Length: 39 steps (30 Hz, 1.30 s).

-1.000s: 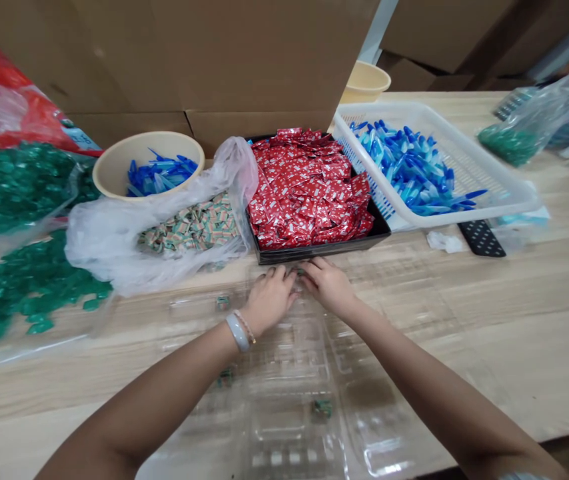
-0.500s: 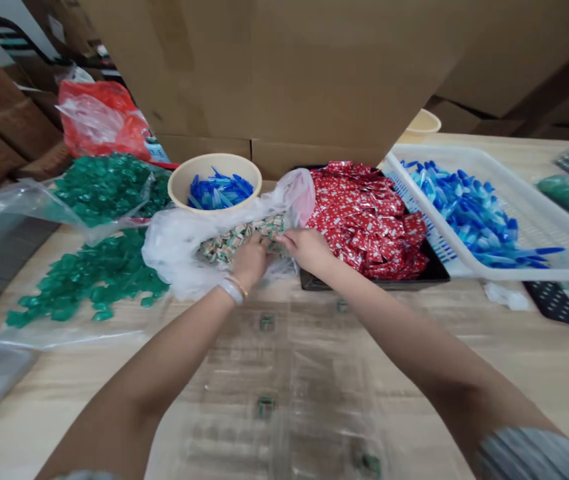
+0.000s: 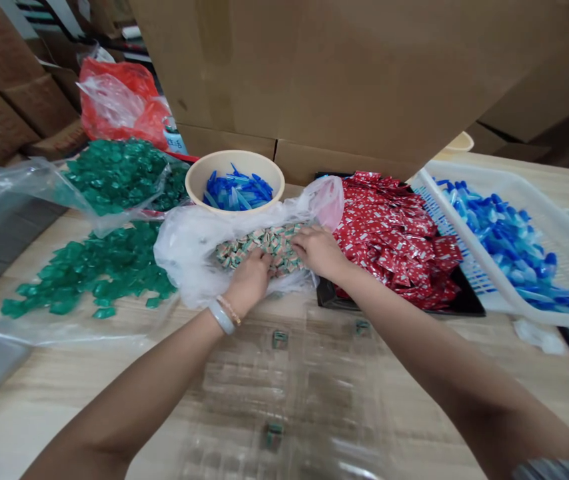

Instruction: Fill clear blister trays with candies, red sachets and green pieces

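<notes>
A white plastic bag [image 3: 179, 257] lies open, filled with small green-and-beige folded pieces [image 3: 244, 245]. At the near edge of these pieces is my left hand [image 3: 250, 277], a bracelet and bangle on its wrist, its fingers curled down among them. My right hand [image 3: 318, 250] reaches in from the right side of the bag, fingers bent together at the pieces. Whatever either hand's fingertips hold is too small to make out. Clear plastic trays [image 3: 284, 393] lie in front of me, with a small green piece [image 3: 280, 339] in one.
Green pieces [image 3: 124, 267] are heaped at the left. A cream bowl [image 3: 192, 175] holds blue pieces. Red packets [image 3: 394, 233] fill a black tray [image 3: 472, 303]; a white basket [image 3: 519, 307] with blue items stands at the right. A large cardboard box [image 3: 314, 80] rises behind.
The view has shifted, so the trays and bowl sit further right. My hands have moved a little apart over the small pieces, uncovering more of them.
</notes>
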{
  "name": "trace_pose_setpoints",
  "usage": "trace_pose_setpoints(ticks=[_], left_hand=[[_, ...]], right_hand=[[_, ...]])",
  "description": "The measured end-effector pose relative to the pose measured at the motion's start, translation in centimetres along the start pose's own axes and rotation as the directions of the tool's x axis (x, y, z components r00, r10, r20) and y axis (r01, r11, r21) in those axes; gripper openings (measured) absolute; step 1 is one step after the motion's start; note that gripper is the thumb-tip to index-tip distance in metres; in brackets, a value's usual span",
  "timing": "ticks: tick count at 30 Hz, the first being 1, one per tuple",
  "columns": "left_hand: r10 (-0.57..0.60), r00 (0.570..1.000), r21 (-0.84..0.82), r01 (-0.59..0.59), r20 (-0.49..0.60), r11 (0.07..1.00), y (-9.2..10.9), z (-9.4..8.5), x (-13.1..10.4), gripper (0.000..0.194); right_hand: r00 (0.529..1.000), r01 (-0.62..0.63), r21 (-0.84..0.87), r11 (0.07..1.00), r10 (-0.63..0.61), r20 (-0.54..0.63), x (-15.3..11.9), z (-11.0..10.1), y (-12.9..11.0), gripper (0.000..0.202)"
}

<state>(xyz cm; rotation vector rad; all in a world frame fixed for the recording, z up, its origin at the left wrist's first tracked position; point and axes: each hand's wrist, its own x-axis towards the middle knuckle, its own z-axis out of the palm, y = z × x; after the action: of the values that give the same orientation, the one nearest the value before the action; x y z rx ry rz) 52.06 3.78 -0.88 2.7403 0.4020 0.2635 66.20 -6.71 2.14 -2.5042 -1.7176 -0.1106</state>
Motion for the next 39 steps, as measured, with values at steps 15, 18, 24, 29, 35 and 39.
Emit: trace_pose_setpoints(ticks=[15,18,24,29,35,39], left_hand=[[-0.356,0.877,-0.904,0.397,0.322,0.160,-1.3,-1.2,1.8,0.011],[-0.327,0.877,-0.890,0.422,0.352,0.173,-1.1,-1.2,1.8,0.010],[-0.264,0.898,-0.903,0.401,0.353,0.157,-0.6,-1.4,1.8,0.019],[-0.403,0.862,-0.893,0.407,0.306,0.191,-0.5,-1.4,1.9,0.016],[-0.218,0.889,-0.909,0.417,0.402,0.025,-0.8,-1.3,1.8,0.009],[-0.177,0.884,-0.901,0.419,0.433,-0.113,-1.0,-1.2,1.3,0.006]], right_hand=[[0.986,-0.135,0.736,0.663,0.163,0.035,0.4,2.0,-1.4,0.015],[0.982,-0.141,0.813,0.564,0.182,0.044,0.5,2.7,-1.9,0.016],[0.985,-0.118,0.722,0.681,0.170,0.000,1.0,2.1,-2.3,0.007],[0.983,-0.131,0.804,0.580,0.184,0.027,1.0,2.0,-1.8,0.006],[0.981,-0.177,0.816,0.550,0.169,0.099,1.1,1.6,-2.3,0.006],[0.987,-0.108,0.771,0.627,0.159,0.009,0.8,1.4,-2.7,0.008]])
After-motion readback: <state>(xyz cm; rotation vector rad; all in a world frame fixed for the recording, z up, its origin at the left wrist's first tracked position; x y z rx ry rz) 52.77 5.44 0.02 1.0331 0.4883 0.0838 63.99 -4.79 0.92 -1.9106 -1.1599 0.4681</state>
